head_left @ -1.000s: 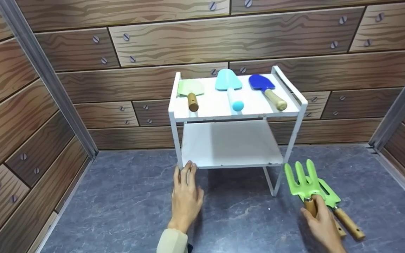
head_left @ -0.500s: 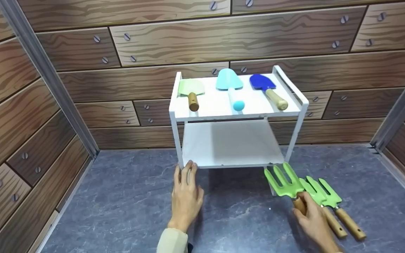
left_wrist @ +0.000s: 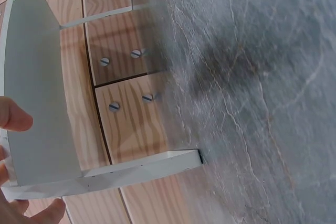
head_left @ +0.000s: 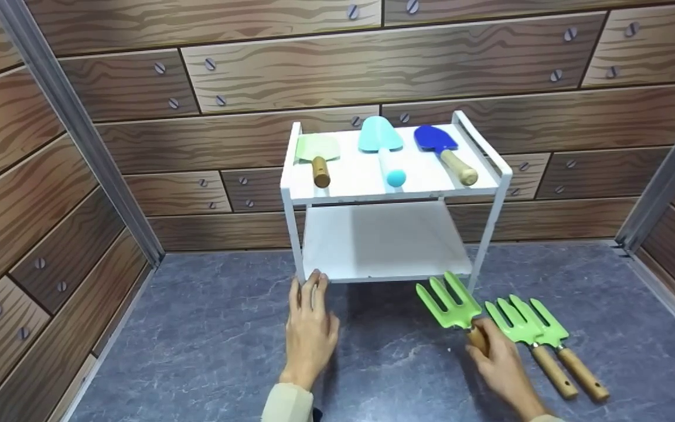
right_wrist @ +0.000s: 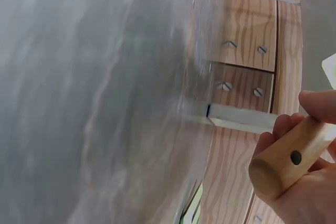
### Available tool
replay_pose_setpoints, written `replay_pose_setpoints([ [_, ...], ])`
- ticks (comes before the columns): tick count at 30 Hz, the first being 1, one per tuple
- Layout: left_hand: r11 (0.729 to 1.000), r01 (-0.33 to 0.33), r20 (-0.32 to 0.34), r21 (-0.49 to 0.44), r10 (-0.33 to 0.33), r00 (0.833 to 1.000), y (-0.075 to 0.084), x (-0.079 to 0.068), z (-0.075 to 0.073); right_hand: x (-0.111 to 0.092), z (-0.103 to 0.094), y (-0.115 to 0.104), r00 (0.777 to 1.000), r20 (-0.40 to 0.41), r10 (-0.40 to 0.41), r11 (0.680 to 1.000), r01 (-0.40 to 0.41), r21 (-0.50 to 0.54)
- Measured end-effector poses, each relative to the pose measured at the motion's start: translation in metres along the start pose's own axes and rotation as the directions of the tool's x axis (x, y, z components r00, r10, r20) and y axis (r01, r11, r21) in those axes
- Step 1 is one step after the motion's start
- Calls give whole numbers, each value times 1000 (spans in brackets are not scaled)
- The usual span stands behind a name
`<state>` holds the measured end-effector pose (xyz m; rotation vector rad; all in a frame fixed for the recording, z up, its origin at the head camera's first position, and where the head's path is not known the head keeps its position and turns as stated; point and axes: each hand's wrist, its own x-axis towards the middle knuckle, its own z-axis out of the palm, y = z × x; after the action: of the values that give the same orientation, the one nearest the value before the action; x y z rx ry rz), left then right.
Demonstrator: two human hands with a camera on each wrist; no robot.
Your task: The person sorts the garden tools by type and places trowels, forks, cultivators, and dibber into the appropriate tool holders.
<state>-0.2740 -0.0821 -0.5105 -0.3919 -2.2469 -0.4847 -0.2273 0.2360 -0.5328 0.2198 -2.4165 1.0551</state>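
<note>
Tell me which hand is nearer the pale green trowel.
Left. The left hand is at the front left corner of the lower shelf, below the pale green trowel; the right hand, holding a green hand fork, is farther, low to the right.

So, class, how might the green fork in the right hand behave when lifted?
The green fork is probably stiff: its slender tines show no sag. It may tip forward, jutting past the right hand. Its rounded wooden handle could twist if gripped loosely.
</note>
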Motion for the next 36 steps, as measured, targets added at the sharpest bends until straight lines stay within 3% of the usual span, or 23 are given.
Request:
replay_pose_setpoints([
  [10, 1000, 8, -8, -27, -8, 1000, 0, -1, 1, 5, 16, -18, 992, -48, -117, 993, 119, 27],
  [27, 1000, 3, -13, -28, -3, 1000, -1, -1, 1, 20, 30, -67, 978, 2, -207, 973, 205, 105],
  [36, 1000, -5, -24, -30, 4, 1000, -1, -1, 2, 28, 36, -87, 964, -40, -262, 964, 263, 44],
])
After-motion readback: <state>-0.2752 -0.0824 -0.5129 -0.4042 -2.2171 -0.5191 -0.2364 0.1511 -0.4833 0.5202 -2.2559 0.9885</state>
